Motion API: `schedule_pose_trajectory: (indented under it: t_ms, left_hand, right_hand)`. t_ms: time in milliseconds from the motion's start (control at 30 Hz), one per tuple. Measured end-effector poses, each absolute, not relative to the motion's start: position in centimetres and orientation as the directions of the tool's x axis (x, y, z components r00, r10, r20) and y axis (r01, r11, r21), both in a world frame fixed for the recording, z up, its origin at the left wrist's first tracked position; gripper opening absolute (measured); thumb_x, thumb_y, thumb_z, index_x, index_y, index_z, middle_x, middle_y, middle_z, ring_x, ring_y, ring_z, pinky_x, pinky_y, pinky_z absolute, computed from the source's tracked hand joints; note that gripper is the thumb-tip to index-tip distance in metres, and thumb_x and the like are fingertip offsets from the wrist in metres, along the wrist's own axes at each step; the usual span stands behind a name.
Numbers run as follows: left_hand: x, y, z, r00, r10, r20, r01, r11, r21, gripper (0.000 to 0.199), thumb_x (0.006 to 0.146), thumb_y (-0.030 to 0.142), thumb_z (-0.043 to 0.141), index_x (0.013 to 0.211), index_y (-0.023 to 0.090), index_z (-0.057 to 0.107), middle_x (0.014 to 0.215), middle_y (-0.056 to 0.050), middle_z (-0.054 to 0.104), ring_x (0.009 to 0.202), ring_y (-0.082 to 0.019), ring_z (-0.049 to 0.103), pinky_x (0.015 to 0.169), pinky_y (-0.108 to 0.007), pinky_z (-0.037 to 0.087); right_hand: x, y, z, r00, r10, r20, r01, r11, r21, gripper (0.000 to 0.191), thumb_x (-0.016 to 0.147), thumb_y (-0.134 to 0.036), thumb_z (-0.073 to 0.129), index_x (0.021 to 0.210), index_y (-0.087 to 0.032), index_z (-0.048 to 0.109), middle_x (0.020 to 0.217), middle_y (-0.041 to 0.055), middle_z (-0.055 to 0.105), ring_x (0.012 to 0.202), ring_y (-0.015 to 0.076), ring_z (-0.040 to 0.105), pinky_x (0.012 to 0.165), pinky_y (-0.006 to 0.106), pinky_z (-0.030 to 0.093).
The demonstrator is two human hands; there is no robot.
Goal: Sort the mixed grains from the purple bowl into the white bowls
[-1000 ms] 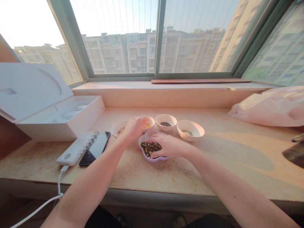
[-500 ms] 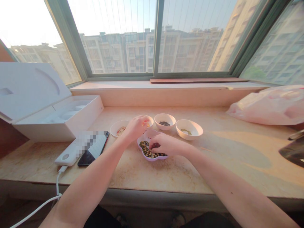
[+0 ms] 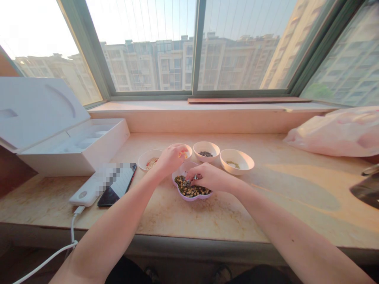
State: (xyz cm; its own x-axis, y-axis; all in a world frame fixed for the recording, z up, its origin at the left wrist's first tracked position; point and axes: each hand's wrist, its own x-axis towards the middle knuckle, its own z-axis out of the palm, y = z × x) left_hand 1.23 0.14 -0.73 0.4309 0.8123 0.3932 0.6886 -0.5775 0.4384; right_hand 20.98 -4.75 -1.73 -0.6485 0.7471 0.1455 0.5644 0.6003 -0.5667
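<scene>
A lilac, scallop-edged bowl (image 3: 194,198) holds a mix of dark, green and pale beans (image 3: 189,188). My right hand (image 3: 209,177) reaches into it from the right, its fingers bent together around some beans. Behind this bowl, my left hand (image 3: 173,157) hangs over a white bowl (image 3: 188,150) with yellowish pieces in it; its fingers are curled down, and what they pinch is hidden. To the left, another white bowl (image 3: 142,162) contains pale and reddish beans. Farther right stand a white bowl with black beans (image 3: 205,154) and one with a few green beans (image 3: 233,164).
An open white box (image 3: 74,157) stands at the left. In front of it lie a white power bank (image 3: 83,196) with a cable and a dark phone (image 3: 118,187). A plastic bag (image 3: 334,132) and a dark shiny object (image 3: 365,189) are at the right. The window sill runs behind.
My right hand has lifted slightly from the mix and its fingers have drawn together, baring more beans. My left hand stays over the bowl with yellowish pieces, fingers shifted a little.
</scene>
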Motion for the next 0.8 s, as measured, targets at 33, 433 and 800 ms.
schedule_pose_trajectory:
  t_ms: [33, 433, 800]
  left_hand:
    - [1.2, 0.1, -0.7, 0.430, 0.812, 0.395, 0.690, -0.578, 0.436, 0.028, 0.093, 0.014, 0.053, 0.105, 0.021, 0.077, 0.118, -0.007, 0.076, 0.106, -0.023, 0.071, 0.102, -0.035, 0.052]
    - [1.5, -0.1, -0.6, 0.410, 0.816, 0.407, 0.686, -0.570, 0.452, 0.029, 0.095, 0.015, 0.053, 0.110, 0.022, 0.077, 0.124, -0.007, 0.075, 0.117, -0.023, 0.069, 0.109, -0.037, 0.050]
    - [2.2, -1.5, 0.4, 0.547, 0.732, 0.407, 0.621, -0.680, 0.390, 0.028, 0.095, 0.013, 0.051, 0.099, 0.021, 0.077, 0.100, -0.006, 0.077, 0.094, -0.019, 0.069, 0.093, -0.033, 0.053]
  right_hand:
    - [21.0, -4.7, -1.6, -0.649, 0.748, 0.139, 0.571, 0.599, -0.561, 0.029, 0.081, -0.006, 0.063, 0.089, -0.027, 0.082, 0.088, 0.0005, 0.081, 0.079, 0.0210, 0.074, 0.075, 0.032, 0.056]
    - [21.1, -4.5, -1.5, -0.608, 0.766, 0.209, 0.538, 0.591, -0.601, 0.028, 0.088, -0.009, 0.059, 0.097, -0.024, 0.080, 0.091, 0.0007, 0.081, 0.082, 0.0176, 0.073, 0.075, 0.028, 0.054]
    - [22.8, -2.6, -1.1, -0.319, 0.863, 0.392, 0.536, 0.505, -0.676, 0.018, 0.090, -0.027, 0.066, 0.091, -0.020, 0.082, 0.092, 0.0050, 0.079, 0.081, 0.0196, 0.069, 0.077, 0.033, 0.053]
